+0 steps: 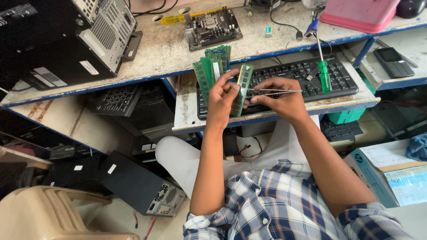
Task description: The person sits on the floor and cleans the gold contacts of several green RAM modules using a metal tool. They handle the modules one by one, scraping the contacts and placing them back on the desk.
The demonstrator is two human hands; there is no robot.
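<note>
Left hand point(222, 95) grips a fan of memory sticks point(212, 71); right hand point(284, 100), at its 3 o'clock, pinches tweezers point(273, 91) against one stick point(242, 89) above the keyboard point(311, 73). Probably cleaning contacts; steady tips needed.

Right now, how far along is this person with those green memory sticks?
Hard to tell what is finished. The left hand holds a fan of green memory sticks; one stick stands forward, and the right hand holds metal tweezers beside it. A green-handled screwdriver lies on the keyboard, and a bare motherboard lies on the bench behind.
</note>
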